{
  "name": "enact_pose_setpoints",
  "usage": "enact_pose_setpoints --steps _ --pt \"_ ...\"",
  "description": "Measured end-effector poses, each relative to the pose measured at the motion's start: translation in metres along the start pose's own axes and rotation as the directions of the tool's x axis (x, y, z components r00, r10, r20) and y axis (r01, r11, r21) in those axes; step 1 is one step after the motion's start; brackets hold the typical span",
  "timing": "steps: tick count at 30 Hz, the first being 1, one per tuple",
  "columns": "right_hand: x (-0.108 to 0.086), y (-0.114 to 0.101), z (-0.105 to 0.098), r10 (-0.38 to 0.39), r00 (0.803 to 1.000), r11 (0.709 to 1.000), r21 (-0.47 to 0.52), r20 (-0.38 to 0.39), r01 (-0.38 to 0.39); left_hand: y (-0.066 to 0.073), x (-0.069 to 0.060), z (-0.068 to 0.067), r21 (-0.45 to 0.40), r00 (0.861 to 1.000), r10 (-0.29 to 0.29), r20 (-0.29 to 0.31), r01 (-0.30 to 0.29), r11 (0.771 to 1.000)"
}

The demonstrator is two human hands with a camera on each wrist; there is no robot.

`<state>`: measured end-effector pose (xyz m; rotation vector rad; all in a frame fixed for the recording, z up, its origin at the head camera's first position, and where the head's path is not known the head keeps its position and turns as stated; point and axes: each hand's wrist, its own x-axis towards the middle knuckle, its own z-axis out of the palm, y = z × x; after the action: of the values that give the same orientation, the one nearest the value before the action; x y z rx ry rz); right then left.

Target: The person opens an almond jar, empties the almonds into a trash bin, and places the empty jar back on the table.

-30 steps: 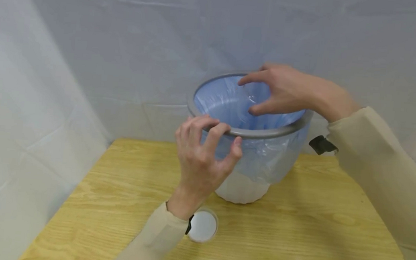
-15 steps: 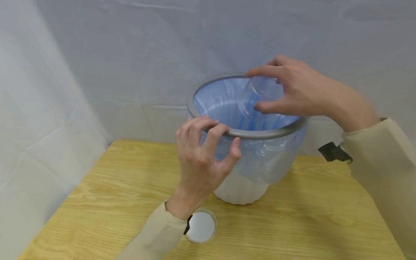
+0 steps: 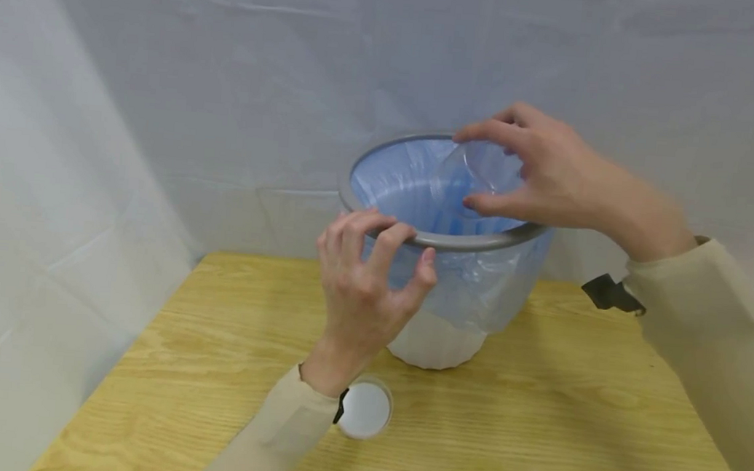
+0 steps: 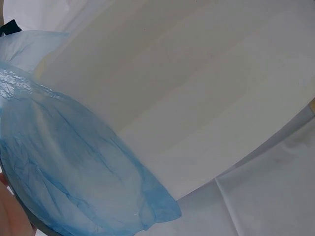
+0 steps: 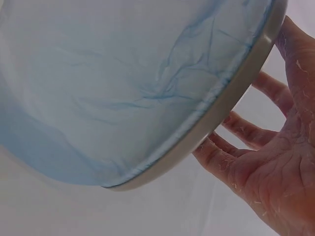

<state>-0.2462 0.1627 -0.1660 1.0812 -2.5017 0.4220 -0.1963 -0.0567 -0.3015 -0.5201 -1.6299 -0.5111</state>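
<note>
A white trash bin (image 3: 438, 342) with a grey rim ring and a blue plastic bag (image 3: 394, 182) lining it stands on the table. My left hand (image 3: 367, 279) grips the near left part of the rim, its fingers over the ring. Over the bin's mouth at the right, my right hand (image 3: 546, 167) holds a see-through, cup-like thing (image 3: 483, 166) between thumb and fingers; its outline is faint against the blue bag. In the right wrist view, the right hand (image 5: 270, 142) is partly hidden behind the rim ring (image 5: 216, 115). The left wrist view shows the bag's folded edge (image 4: 93, 162) outside the bin.
A small round white thing with a beige rim (image 3: 366, 410) lies on the wooden table (image 3: 535, 422), close to my left wrist. Grey-white sheeting (image 3: 262, 96) hangs behind the table and along its left side.
My right hand has moved right and slightly down, with the see-through thing between its fingers. My left hand stays on the rim.
</note>
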Motion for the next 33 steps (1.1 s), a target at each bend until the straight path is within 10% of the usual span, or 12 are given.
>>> enact_pose_setpoints --steps 33 --pt "-0.029 -0.007 0.007 -0.055 0.973 0.998 0.004 -0.223 0.057 -0.002 -0.003 0.000 -0.018 1.000 -0.012 -0.003 0.012 1.000"
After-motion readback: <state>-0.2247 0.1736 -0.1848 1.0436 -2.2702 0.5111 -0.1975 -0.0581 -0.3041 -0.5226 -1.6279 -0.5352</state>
